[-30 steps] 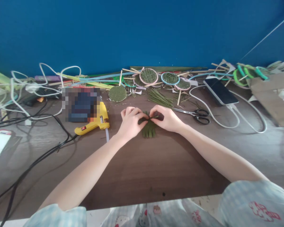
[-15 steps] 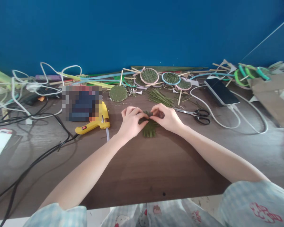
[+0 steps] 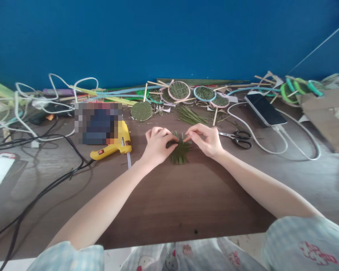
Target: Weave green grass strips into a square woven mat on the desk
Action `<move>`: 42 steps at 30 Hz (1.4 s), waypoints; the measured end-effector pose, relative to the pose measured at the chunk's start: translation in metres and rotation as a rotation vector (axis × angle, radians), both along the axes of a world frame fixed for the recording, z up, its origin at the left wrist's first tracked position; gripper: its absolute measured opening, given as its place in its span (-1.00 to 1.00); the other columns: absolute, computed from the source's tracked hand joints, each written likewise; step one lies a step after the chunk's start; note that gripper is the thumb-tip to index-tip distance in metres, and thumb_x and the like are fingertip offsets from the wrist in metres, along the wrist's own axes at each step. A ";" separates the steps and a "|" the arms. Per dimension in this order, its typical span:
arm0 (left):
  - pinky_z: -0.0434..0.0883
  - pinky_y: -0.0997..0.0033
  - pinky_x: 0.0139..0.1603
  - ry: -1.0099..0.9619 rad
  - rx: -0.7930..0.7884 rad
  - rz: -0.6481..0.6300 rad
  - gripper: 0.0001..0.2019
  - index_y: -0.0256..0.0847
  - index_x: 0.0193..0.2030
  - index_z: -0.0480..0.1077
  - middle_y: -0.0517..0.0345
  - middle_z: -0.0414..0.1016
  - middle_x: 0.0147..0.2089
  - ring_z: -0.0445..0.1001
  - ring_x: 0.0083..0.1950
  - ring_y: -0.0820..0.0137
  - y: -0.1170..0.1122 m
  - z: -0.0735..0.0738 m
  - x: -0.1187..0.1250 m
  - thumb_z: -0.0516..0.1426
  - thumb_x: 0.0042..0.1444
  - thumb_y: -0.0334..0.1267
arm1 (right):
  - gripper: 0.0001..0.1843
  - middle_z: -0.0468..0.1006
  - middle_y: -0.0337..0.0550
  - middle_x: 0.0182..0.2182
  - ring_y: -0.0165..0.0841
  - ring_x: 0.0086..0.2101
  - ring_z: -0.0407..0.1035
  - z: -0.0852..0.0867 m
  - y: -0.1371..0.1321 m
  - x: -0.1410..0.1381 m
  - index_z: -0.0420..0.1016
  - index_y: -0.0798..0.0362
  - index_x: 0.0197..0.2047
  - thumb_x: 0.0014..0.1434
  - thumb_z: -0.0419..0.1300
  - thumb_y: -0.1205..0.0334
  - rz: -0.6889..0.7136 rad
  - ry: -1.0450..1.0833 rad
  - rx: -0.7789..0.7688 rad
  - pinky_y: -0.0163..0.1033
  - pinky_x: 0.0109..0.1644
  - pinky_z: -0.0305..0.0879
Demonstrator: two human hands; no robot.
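Note:
A small woven mat of green leaf strips (image 3: pixel 180 153) lies on the table between my hands. My left hand (image 3: pixel 159 145) pinches its left edge between thumb and fingers. At the mat's upper right, the thumb and forefinger of my right hand (image 3: pixel 205 139) are closed on the end of one leaf strip. Beyond the hands lies a pile of loose green strips (image 3: pixel 190 114). Scissors (image 3: pixel 237 138) rest to the right of my right hand. The fingertips cover part of the weave.
A yellow glue gun (image 3: pixel 121 141) lies at left, beside a blurred-out patch. Round green fans (image 3: pixel 179 91) with sticks line the back by the blue wall. A phone (image 3: pixel 265 109) with a white cable sits at right. Black cords (image 3: pixel 45 192) cross the left side.
My right hand has shifted slightly right, away from my left hand, uncovering more of the weave. My left hand stays in place.

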State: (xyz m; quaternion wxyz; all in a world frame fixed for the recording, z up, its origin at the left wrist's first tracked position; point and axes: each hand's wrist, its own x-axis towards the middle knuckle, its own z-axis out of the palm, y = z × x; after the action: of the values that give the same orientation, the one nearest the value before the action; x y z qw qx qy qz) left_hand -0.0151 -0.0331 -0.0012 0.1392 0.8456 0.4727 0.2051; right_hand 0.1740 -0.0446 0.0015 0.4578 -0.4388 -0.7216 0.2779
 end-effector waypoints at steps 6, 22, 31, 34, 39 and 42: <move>0.02 0.14 0.04 0.000 0.007 -0.006 -0.91 -0.04 -0.26 0.46 0.20 0.43 -0.23 0.17 0.02 0.25 0.001 0.000 0.000 0.15 0.08 -0.22 | -0.84 0.57 -0.21 -0.45 -0.43 -0.48 0.40 0.004 0.000 0.002 0.43 0.04 -0.31 0.09 0.04 0.36 0.109 -0.159 0.148 -0.30 -0.37 0.33; 0.02 0.16 0.04 -0.021 0.027 -0.009 -0.90 -0.07 -0.26 0.46 0.19 0.43 -0.23 0.19 0.00 0.26 0.000 -0.001 0.000 0.16 0.06 -0.21 | -0.74 0.54 -0.19 -0.38 -0.33 -0.29 0.35 -0.004 0.010 0.001 0.49 -0.04 -0.29 0.06 0.04 0.44 0.127 -0.273 0.259 -0.14 -0.18 0.36; 0.04 0.15 0.03 0.008 0.010 -0.007 -0.89 -0.09 -0.26 0.44 0.18 0.43 -0.22 0.18 0.00 0.24 0.001 -0.001 0.000 0.15 0.08 -0.19 | -0.81 0.55 -0.15 -0.35 -0.35 -0.30 0.39 -0.003 0.008 -0.003 0.47 0.00 -0.29 0.09 0.07 0.41 0.188 -0.275 0.272 -0.17 -0.19 0.36; 0.03 0.15 0.04 0.008 0.016 -0.011 -0.90 -0.08 -0.26 0.44 0.19 0.43 -0.21 0.18 0.00 0.25 0.001 -0.001 0.000 0.14 0.09 -0.20 | -0.81 0.55 -0.16 -0.38 -0.35 -0.34 0.39 -0.003 0.007 -0.004 0.48 0.00 -0.30 0.10 0.07 0.39 0.189 -0.289 0.298 -0.18 -0.22 0.35; 0.03 0.14 0.04 0.003 0.025 -0.002 -0.92 -0.04 -0.28 0.45 0.21 0.44 -0.23 0.18 0.01 0.26 0.001 -0.002 0.000 0.15 0.07 -0.24 | -0.79 0.57 -0.16 -0.40 -0.31 -0.31 0.40 -0.002 0.004 -0.006 0.50 0.00 -0.33 0.09 0.06 0.40 0.182 -0.424 0.404 -0.12 -0.21 0.27; 0.03 0.14 0.03 0.004 0.038 -0.002 -0.93 -0.04 -0.30 0.45 0.21 0.44 -0.22 0.18 0.01 0.26 0.001 -0.003 0.000 0.16 0.06 -0.26 | -0.79 0.59 -0.21 -0.41 -0.27 -0.22 0.42 0.000 0.003 -0.007 0.50 -0.01 -0.36 0.09 0.07 0.42 0.131 -0.493 0.515 -0.09 -0.16 0.20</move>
State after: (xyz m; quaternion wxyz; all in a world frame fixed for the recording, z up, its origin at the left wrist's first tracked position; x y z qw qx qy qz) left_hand -0.0150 -0.0320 -0.0044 0.1226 0.8490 0.4680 0.2122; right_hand 0.1666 -0.0418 0.0017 0.3470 -0.3157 -0.8831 0.0016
